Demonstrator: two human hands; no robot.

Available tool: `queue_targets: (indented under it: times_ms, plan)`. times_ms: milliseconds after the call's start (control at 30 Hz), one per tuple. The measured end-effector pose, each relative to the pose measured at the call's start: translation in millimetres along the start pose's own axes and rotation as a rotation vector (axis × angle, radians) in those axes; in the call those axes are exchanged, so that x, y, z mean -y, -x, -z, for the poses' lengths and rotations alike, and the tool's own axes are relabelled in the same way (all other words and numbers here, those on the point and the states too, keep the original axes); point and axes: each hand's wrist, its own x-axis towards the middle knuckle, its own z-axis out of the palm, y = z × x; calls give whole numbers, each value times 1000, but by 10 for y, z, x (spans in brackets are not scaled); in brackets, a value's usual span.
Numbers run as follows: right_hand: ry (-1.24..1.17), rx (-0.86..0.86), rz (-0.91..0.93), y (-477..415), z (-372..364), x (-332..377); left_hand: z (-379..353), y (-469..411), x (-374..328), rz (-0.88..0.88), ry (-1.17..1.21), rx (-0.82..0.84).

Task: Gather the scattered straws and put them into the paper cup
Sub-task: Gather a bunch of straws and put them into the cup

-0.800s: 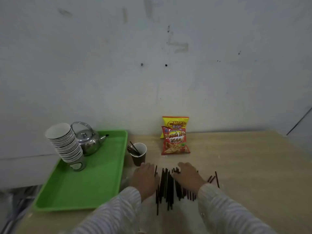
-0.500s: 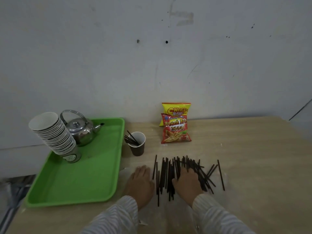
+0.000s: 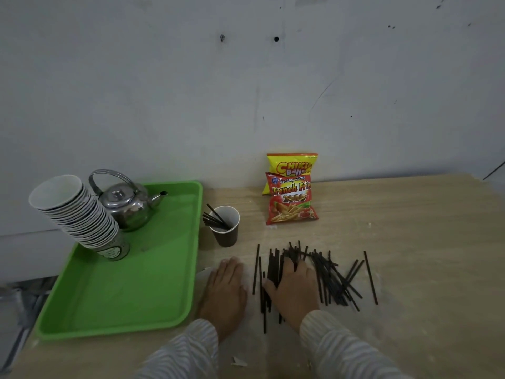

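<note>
Straws (image 3: 325, 274): a dark, loose pile lying flat on the counter (image 3: 410, 242), most with their long axis running away from the person toward the wall, a few on the right crossed at a slant; one lone straw lies furthest right.
Cup (image 3: 226, 227): stands upright just beside the tray's right rim, beyond and a little left of the pile; a few straws already lean out of it to the left.
Left hand (image 3: 224, 289): flat, palm down on the bare counter, fingers together, just left of the pile and holding nothing.
Right hand (image 3: 293, 287): flat, palm down on top of the pile's left part, fingers spread slightly over the straws; I see no pinch or closed grip.
Key relation: the pile sits under and to the right of the right hand, and between the two hands lies only a thin strip of straws; the right hand is nearer the bulk, the left hand nearer the cup.
Next move, as I judge it: sweep the slanted straws leftward into line, then close both hands on a bundle along its length.
Risk: crossed straws may roll away.
Tray (image 3: 136, 296): green, left, holding a kettle (image 3: 125, 203) and stacked cups (image 3: 79, 214).
</note>
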Motion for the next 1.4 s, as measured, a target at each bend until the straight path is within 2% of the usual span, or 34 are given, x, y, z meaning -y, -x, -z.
queue_targets:
  times_ms: [133, 267, 500, 667, 833, 1033, 1233, 1333, 1400]
  plan:
    - [48, -82, -5, -101, -60, 120, -48, -4, 24, -13, -40, -31]
    - [110, -88, 37, -155, -115, 184, -77, -11, 43, -20, -44, -47]
    - [-7, -73, 26, -141, -38, 73, -49, 4, 38, -12, -28, -51]
    - [38, 33, -52, -140, 4, -62, -18, 0, 2, -10, -24, -64]
    - [30, 134, 8, -164, 42, -107, -16, 6, 3, -11, -19, -66]
    - [58, 416, 71, -76, 102, -312, -28, 12, 9, -17, -13, -76]
    - [-51, 364, 57, -97, 73, -312, -34, 8, 7, -22, 1, -84]
    - [-103, 375, 5, -138, 107, -276, -44, 4, 8, -17, 10, -85]
    - [-85, 315, -49, -166, 130, -209, -52, 2, 11, -15, 11, -87]
